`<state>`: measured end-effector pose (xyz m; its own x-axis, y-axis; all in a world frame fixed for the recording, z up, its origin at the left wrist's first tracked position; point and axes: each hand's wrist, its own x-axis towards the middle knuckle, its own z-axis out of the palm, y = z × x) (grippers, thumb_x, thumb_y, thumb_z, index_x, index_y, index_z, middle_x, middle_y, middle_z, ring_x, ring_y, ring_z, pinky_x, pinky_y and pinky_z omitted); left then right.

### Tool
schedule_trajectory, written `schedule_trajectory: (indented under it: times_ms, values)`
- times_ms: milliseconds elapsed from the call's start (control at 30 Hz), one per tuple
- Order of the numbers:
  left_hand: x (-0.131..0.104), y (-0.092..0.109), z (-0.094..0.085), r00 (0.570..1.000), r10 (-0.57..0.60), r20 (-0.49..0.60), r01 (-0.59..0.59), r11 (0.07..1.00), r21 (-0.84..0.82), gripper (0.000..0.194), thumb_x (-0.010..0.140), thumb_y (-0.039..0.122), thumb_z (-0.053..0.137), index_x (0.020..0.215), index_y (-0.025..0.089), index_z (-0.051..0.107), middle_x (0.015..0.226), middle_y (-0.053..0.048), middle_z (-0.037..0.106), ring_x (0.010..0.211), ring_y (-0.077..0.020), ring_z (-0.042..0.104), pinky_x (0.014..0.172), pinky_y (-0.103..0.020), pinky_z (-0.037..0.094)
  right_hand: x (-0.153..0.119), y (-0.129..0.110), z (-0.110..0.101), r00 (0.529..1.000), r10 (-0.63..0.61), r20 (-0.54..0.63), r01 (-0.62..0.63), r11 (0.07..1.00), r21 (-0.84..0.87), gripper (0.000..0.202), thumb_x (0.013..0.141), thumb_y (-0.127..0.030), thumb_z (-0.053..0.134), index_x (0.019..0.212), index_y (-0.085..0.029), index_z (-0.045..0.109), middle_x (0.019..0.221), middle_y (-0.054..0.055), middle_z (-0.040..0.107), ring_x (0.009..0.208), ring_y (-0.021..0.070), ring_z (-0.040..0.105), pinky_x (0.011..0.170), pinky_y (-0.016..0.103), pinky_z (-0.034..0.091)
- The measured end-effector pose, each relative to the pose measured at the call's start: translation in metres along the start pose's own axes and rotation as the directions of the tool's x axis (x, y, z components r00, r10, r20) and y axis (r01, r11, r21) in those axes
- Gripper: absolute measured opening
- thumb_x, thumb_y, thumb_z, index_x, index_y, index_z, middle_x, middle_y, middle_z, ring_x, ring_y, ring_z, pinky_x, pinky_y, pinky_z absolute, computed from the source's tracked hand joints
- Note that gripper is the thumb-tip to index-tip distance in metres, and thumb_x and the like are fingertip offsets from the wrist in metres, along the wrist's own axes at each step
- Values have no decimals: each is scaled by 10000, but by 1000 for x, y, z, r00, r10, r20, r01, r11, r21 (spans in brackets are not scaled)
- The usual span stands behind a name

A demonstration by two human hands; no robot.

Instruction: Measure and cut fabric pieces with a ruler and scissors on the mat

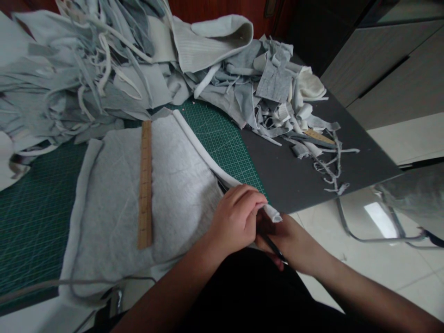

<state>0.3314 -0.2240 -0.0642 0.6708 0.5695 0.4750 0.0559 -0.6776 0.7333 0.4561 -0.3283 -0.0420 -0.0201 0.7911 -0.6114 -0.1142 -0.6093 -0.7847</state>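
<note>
A piece of grey fleece-backed fabric (180, 171) lies spread in front of me, with a rolled white edge strip (201, 150) along its right side. My left hand (237, 215) is closed on the near end of that strip, and a short curled tip sticks out past the fingers. Just below and to the right, my right hand (284, 238) grips black-handled scissors (275, 249). Their dark blade shows between the strip and the fabric; the left hand hides their middle. A wooden ruler (144, 185) rests lengthwise on the fabric.
A green cutting mat (222, 125) lies under the fabric on a dark table (277, 171). Grey and white fabric scraps (121, 64) are heaped along the back, with another yellowish ruler (319, 136) partly buried at right. A cable (41, 284) crosses the lower left. A metal-framed chair (347, 226) stands at right.
</note>
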Motion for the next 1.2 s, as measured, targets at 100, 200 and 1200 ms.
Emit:
schedule_trajectory:
  times_ms: [100, 200, 1200]
  values:
    - [0, 0, -1, 1000, 15, 19, -15, 1000, -23, 187, 1002, 93, 480, 969, 191, 636, 965, -47, 681, 927, -168, 647, 836, -322, 554, 1, -5, -3, 1000, -7, 0, 7, 999, -51, 206, 766, -233, 631, 667, -218, 451, 516, -87, 463, 388, 63, 414, 349, 164, 353]
    - [1, 0, -2, 999, 1, 42, 1, 999, -49, 192, 1006, 100, 467, 958, 196, 626, 966, -50, 674, 927, -172, 647, 841, -327, 556, 3, -6, -6, 1000, -9, 13, 10, 995, -97, 243, 766, -226, 634, 623, -213, 438, 511, -79, 457, 402, 68, 442, 357, 163, 368]
    - [3, -1, -6, 1000, 28, -8, -29, 955, -294, 198, 990, 65, 460, 967, 198, 605, 939, -36, 639, 892, -149, 631, 804, -295, 530, 16, -24, -6, 999, -48, 9, 48, 983, -176, 275, 752, -212, 574, 511, -188, 442, 455, -54, 488, 361, 62, 478, 339, 136, 366]
